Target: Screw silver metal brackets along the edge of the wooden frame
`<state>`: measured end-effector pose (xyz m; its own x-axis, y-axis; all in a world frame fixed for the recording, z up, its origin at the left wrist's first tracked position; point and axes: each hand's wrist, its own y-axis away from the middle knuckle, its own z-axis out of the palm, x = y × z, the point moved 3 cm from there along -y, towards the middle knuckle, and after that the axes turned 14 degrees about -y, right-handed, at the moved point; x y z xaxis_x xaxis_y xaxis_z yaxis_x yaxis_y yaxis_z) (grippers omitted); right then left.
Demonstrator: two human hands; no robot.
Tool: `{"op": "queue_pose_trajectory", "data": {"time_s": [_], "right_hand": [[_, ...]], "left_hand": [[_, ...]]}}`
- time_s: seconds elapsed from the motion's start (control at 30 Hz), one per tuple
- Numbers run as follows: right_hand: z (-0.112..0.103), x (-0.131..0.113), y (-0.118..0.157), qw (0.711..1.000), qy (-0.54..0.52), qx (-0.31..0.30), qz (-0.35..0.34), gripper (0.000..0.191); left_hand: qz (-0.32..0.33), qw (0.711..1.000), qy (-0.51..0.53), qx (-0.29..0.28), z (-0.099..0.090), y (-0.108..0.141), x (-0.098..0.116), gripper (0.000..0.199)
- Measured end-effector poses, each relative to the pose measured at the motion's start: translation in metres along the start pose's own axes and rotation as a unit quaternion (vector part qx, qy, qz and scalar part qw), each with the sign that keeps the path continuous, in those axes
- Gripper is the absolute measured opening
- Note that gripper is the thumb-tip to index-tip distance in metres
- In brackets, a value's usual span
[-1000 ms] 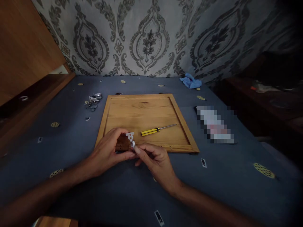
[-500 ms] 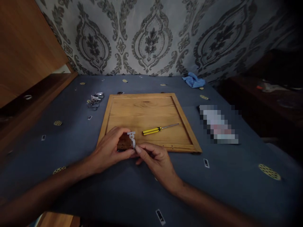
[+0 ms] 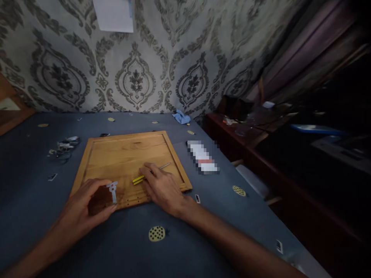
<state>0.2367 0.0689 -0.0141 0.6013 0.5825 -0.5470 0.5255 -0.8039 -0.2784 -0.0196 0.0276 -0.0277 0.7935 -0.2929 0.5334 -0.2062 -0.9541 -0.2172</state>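
Observation:
Between the thumb and fingers of my left hand (image 3: 89, 206) is a silver metal cabinet hinge (image 3: 113, 191), T-shaped at its upper end. It stands over the near left part of a framed wooden panel (image 3: 116, 154), which lies flat with small dark holes along its near edge. My right hand (image 3: 164, 189) is on a screwdriver (image 3: 138, 180) with a yellow and black handle. Its fingers are closed over the front of the handle and hide part of it. The thin shaft points to the far right, over the panel.
Several shiny metal pieces (image 3: 65, 148) lie in a pile left of the panel. A blurred-out flat object (image 3: 203, 157) lies to the right, a blue cloth (image 3: 181, 117) at the back. Beyond the table's right edge stands dark red furniture (image 3: 228, 131) with clutter on it.
My right hand has left the hinge and moved to the screwdriver on the panel. My left hand still holds the hinge. The camera view has turned to the right.

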Motion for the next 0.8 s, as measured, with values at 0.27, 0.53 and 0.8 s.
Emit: {"op": "queue_pose_trajectory", "data": {"time_s": [0.27, 0.53, 0.8], "right_hand": [[0.014, 0.007, 0.001, 1.0, 0.007, -0.009, -0.006, 0.036], [0.017, 0.01, 0.0, 0.999, 0.007, 0.036, -0.005, 0.038], [0.02, 0.016, -0.004, 0.999, -0.01, 0.043, -0.031, 0.039]], "left_hand": [[0.061, 0.998, -0.028, -0.006, 0.003, -0.003, -0.032, 0.048], [0.047, 0.999, -0.007, 0.01, 0.005, -0.01, -0.032, 0.049], [0.031, 0.999, -0.024, 0.036, 0.003, -0.018, -0.019, 0.053]]}}
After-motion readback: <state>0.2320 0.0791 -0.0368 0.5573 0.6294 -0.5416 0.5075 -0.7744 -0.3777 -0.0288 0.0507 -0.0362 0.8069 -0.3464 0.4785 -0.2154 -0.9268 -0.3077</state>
